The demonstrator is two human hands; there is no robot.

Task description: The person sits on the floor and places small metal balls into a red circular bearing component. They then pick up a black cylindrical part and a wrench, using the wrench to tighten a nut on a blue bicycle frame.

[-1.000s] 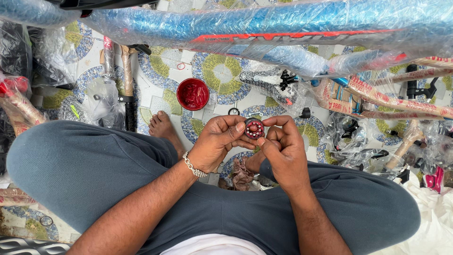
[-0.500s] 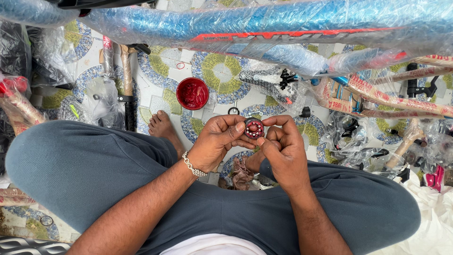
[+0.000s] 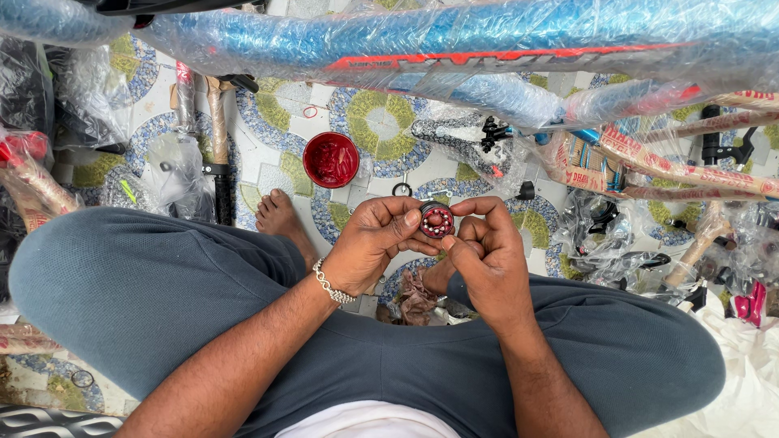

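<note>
Both hands are up on one small part here: a round bearing cup [image 3: 436,220] with a ring of little steel balls sitting in red grease. The left hand [image 3: 377,243] pinches it by the rim with thumb and fingertips, tilted face-up toward the camera, probably so the balls stay seated in the grease. The right hand [image 3: 485,258] closes in from the other side, fingertips curled against the cup's edge, steadying it or pressing on the balls; I can't tell which. So neither hand is free, both grasp the same piece, held above the lap between the crossed knees.

Just beyond the left hand, on the patterned tile floor [image 3: 381,122], sits an open tub of red grease [image 3: 331,160], close enough to dip a finger. A metal bracelet [image 3: 331,284] circles the left wrist. A bare foot [image 3: 280,219] pokes out left of the hands. Farther out, past the tub, a blue bike frame wrapped in plastic [image 3: 454,36] lies across, and wrapped parts pile up off to the right of the right hand [image 3: 649,162].
</note>
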